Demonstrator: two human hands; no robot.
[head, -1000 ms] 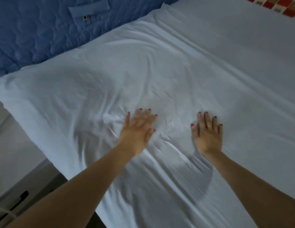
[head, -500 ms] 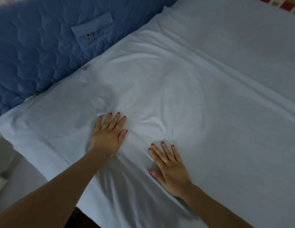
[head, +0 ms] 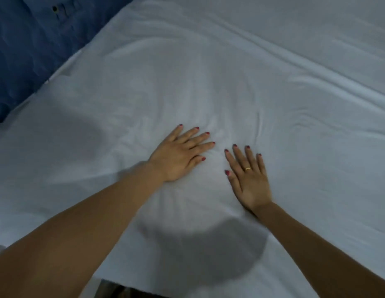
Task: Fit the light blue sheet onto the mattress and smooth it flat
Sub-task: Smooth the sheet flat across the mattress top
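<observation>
At the far left of my view I see the dark blue quilted headboard (head: 36, 46), with a small tab and button near its top edge. The light blue sheet (head: 208, 82) butts against it and spreads over the mattress across nearly the whole view, down to the near edge, where a dark gap shows below it. My left hand (head: 178, 155) lies palm down on the sheet around the middle, fingers spread and pointing up and to the right, gripping nothing. Small creases fan out around it. Just beside it, not touching, my right hand (head: 249, 179) is also flat and opened out on the cloth, fingers pointing away from me, a gold ring (head: 248, 168) on one finger. Further right, long folds run diagonally across the sheet toward the right edge, with a few short wrinkles near the right hand
</observation>
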